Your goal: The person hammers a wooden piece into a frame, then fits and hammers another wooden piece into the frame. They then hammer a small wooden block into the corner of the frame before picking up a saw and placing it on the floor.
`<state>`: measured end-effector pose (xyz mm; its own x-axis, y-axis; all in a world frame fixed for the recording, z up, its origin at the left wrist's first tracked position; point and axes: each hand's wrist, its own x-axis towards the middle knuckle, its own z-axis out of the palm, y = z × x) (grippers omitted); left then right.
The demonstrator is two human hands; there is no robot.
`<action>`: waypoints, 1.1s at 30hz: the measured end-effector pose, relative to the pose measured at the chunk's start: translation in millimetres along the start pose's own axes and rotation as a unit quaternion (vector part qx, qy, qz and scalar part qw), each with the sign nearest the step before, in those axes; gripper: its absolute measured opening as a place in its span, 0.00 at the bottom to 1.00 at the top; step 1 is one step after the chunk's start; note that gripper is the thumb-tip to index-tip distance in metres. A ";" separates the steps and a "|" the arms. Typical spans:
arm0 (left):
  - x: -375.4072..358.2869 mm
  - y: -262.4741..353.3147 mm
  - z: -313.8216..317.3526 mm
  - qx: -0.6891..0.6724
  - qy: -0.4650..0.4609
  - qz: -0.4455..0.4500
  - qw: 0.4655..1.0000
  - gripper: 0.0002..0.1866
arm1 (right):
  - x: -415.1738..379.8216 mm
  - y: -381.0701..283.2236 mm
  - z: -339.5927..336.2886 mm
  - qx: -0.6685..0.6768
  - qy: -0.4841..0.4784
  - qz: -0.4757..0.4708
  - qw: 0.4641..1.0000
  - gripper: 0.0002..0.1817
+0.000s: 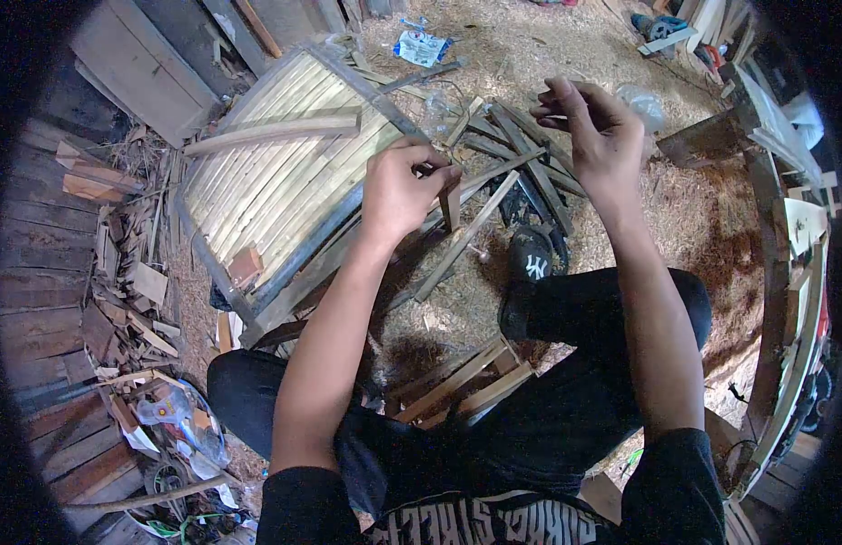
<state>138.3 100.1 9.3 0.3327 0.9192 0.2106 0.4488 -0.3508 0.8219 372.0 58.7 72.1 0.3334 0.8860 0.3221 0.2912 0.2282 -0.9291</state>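
My left hand (401, 189) is over the right edge of a slatted wooden panel (294, 168) with a dark frame. Its thumb and forefinger are pinched together, and I cannot tell what is between them. Right below those fingertips a short wooden piece (451, 209) stands out from the panel's edge. My right hand (598, 127) is raised over the floor to the right, fingers loosely bent and apart, with nothing visible in them. A curved wooden strip (275, 133) lies across the panel's slats, and a small brown block (245, 265) rests near its lower corner.
Dark wooden sticks (521, 150) lie heaped beyond my shoe (533, 263). A low wooden frame (462, 381) is between my legs. Offcuts (130, 318) litter the left side. A blue and white packet (423, 48) and a power tool (657, 25) lie farther back.
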 end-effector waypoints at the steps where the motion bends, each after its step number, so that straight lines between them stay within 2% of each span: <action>1: 0.2 -1.0 0.0 0.000 0.000 0.001 1.000 0.10 | -0.8 2.2 0.9 0.000 0.001 0.000 1.000 0.14; 5: 0.4 -6.6 1.3 -0.011 0.001 0.020 1.000 0.10 | -5.3 27.3 -1.8 -0.077 0.011 0.006 0.997 0.14; 8: 0.1 -8.7 1.1 -0.032 0.002 0.022 0.999 0.10 | -7.8 82.6 -11.6 -0.122 0.002 0.018 0.992 0.15; 10: -1.0 -7.4 2.2 -0.038 0.001 0.025 0.999 0.10 | -15.4 115.0 -20.9 -0.169 -0.042 0.129 0.976 0.14; 11: -1.2 -5.6 1.2 -0.030 -0.003 0.016 0.999 0.10 | -23.9 131.8 -21.5 -0.170 -0.039 0.130 0.976 0.14; 13: -1.4 -9.1 2.7 -0.020 0.003 0.018 1.000 0.10 | -38.0 166.1 -16.5 0.022 0.064 0.275 0.959 0.15; 14: -1.8 -8.3 3.6 -0.018 0.003 0.019 1.000 0.10 | -47.1 183.8 -12.5 0.024 0.064 0.275 0.959 0.15; 16: -3.0 -7.0 2.6 -0.023 0.014 0.022 0.999 0.09 | -61.5 211.3 0.1 0.117 0.089 0.356 0.923 0.16; 18: -2.6 -10.1 3.7 -0.024 0.010 0.024 0.999 0.09 | -71.7 239.6 14.3 0.106 0.086 0.379 0.915 0.16; 20: -2.2 -8.2 3.5 -0.028 0.007 0.029 0.999 0.09 | -77.5 277.6 24.6 0.239 0.085 0.408 0.877 0.15; 21: -1.6 -4.6 1.6 -0.029 -0.010 0.003 1.000 0.07 | -73.7 262.2 35.3 0.233 0.125 0.448 0.854 0.13; 22: -1.7 -3.9 1.4 -0.031 -0.026 -0.023 0.999 0.06 | -75.9 284.7 39.1 0.234 0.123 0.450 0.853 0.13; 24: -0.9 -8.5 3.1 -0.036 -0.023 -0.019 0.999 0.06 | -74.5 313.1 53.8 0.308 0.124 0.496 0.803 0.12; 28: -2.5 -9.6 4.1 -0.034 -0.021 -0.007 0.999 0.06 | -65.8 323.0 82.2 0.235 0.161 0.541 0.791 0.16; 29: -3.5 -10.0 5.6 -0.031 -0.023 -0.010 0.999 0.06 | -65.2 321.1 86.2 0.235 0.175 0.526 0.799 0.17; 32: -4.4 -10.3 8.4 -0.034 -0.002 0.026 0.999 0.06 | -56.7 324.9 97.1 0.271 0.199 0.533 0.777 0.15; 33: -4.4 -10.2 8.1 -0.030 -0.001 0.033 0.999 0.06 | -51.4 332.2 99.9 0.244 0.186 0.568 0.764 0.14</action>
<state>138.9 98.2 -4.3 0.3612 0.8939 0.2655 0.3751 -0.3999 0.8363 362.0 129.3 -271.2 0.3801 0.4690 -0.7972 -0.7141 -0.3991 -0.5752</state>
